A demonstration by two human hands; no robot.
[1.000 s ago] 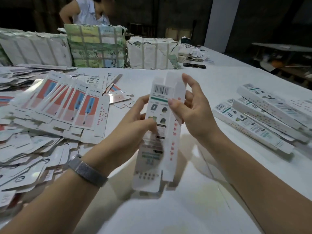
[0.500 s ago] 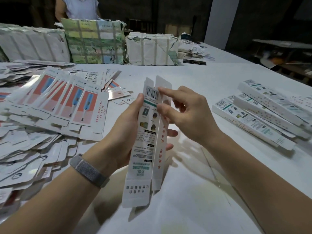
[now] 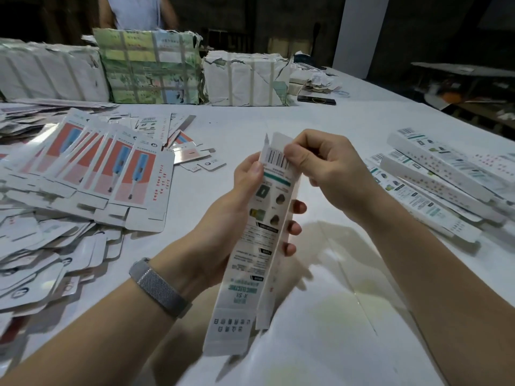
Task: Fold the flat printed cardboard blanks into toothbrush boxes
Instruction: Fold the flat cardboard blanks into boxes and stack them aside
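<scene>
Holding the half-formed box (image 3: 259,232) upright above the table (image 3: 320,121), the left hand (image 3: 231,215) wraps it from behind: the thumb lies on the printed face just under the barcode and three fingertips (image 3: 298,206) curl round the far edge, so the tube probably stays squared while its top end is worked. The right hand (image 3: 328,165) is at that top end, fingers curled, thumb and forefinger pinching the end flap (image 3: 278,142) just above the left thumb; this looks like tucking or creasing that flap to close the box. The bottom flap (image 3: 225,332) hangs free below the left wrist, so that end appears not yet closed.

Left of the left hand's knuckles, flat blanks (image 3: 111,168) with red and blue print are fanned out overlapping, likely so each can be lifted singly. Beyond the right hand's knuckles, finished boxes (image 3: 434,176) lie side by side, a natural drop-off side. Past the fingertips of both hands stand wrapped bundles (image 3: 150,68), and a second person (image 3: 136,12) stands behind them.
</scene>
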